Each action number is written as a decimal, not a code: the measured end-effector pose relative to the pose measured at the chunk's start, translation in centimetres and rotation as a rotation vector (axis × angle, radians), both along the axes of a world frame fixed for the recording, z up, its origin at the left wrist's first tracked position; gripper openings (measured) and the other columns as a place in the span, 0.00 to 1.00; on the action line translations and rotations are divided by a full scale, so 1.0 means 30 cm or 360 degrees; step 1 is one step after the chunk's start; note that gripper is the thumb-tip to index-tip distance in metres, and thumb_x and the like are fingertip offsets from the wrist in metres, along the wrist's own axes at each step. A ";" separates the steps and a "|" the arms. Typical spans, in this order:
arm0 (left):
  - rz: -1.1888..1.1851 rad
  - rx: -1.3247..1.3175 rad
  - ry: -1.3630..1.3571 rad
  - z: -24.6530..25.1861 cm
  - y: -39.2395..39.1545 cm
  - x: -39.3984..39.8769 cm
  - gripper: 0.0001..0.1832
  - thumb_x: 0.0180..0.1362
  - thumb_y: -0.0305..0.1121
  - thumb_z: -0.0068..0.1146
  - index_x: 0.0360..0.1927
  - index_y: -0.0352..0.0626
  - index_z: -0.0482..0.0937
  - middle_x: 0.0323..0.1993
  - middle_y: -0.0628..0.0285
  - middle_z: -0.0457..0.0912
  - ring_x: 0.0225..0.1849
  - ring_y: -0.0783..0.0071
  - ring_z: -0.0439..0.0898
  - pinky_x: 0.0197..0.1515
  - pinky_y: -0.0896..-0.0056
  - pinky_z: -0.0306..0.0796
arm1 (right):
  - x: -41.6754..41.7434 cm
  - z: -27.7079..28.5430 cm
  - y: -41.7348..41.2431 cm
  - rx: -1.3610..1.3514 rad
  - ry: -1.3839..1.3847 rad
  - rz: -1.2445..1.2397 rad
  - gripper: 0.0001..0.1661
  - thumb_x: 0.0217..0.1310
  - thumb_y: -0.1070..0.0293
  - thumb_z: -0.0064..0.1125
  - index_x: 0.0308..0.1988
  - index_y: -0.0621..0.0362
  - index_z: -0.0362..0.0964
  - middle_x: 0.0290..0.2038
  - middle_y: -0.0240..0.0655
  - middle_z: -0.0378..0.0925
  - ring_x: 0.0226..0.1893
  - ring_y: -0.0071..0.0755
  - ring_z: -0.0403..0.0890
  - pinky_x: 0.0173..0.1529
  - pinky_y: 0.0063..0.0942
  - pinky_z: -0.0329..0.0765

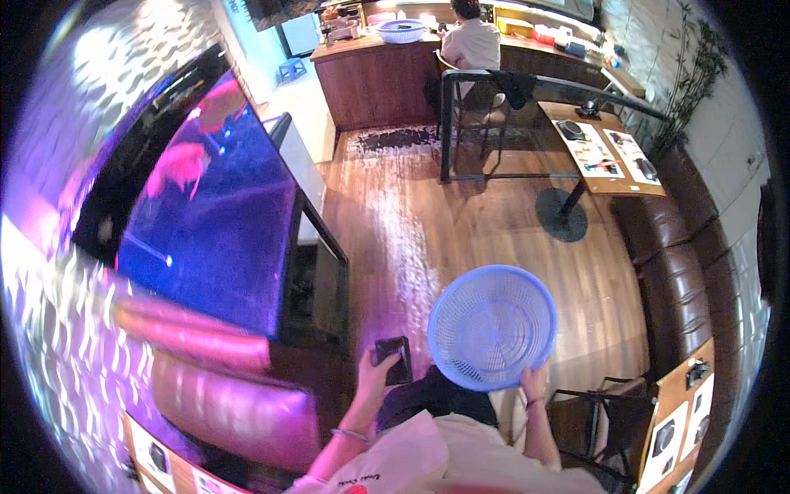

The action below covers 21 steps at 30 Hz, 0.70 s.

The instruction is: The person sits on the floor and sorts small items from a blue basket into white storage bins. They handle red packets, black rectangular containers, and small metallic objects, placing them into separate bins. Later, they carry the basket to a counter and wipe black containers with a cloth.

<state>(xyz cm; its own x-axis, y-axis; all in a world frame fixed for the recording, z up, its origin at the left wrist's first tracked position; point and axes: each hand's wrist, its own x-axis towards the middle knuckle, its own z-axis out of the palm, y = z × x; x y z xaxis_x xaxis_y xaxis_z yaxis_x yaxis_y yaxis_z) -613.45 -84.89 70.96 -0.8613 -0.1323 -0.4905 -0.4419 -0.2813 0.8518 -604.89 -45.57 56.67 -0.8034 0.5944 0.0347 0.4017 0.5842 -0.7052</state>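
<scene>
My left hand is closed around a flat black rectangular object, a phone or a wallet; I cannot tell which. On the other side, my right hand grips the near right rim of a round blue plastic colander basket. The basket is held in front of my body above the wood floor, its open top facing up towards me. Nothing lies inside it. A gap separates the black object from the basket.
A large lit screen stands at the left, above a leather bench. Ahead, a person sits at a wooden counter bearing another basket. A black railing and a laid table stand to the right.
</scene>
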 end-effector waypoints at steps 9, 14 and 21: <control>0.0866 0.0370 -0.0277 -0.181 -0.187 -0.982 0.30 0.49 0.21 0.63 0.58 0.35 0.69 0.45 0.55 0.79 0.45 0.61 0.80 0.47 0.59 0.76 | -1.891 0.381 -0.424 -0.0049 0.0434 0.0732 0.38 0.52 0.73 0.51 0.64 0.64 0.52 0.43 0.58 0.78 0.38 0.64 0.80 0.43 0.53 0.75; 0.0779 0.0276 -0.0198 -0.055 -0.334 -1.761 0.41 0.46 0.24 0.64 0.66 0.34 0.61 0.46 0.54 0.78 0.45 0.60 0.79 0.47 0.56 0.76 | -2.438 0.384 -0.658 -0.0224 -0.0186 0.0631 0.38 0.53 0.77 0.48 0.65 0.63 0.50 0.50 0.59 0.74 0.46 0.60 0.79 0.51 0.48 0.74; 0.0263 0.0367 0.0148 0.123 -0.350 -2.939 0.19 0.54 0.22 0.58 0.51 0.40 0.73 0.40 0.63 0.79 0.40 0.73 0.79 0.44 0.69 0.75 | -2.982 0.057 -0.568 -0.0202 0.0154 0.0299 0.40 0.48 0.78 0.48 0.64 0.64 0.49 0.49 0.62 0.74 0.53 0.62 0.75 0.59 0.43 0.71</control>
<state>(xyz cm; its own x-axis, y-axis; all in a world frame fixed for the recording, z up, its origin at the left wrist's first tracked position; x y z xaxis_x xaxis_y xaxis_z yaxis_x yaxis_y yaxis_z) -701.62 -95.39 74.63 -0.8801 -0.1688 -0.4438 -0.2970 -0.5335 0.7919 -694.34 -62.61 58.39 -0.8968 0.4396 0.0511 0.2217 0.5463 -0.8077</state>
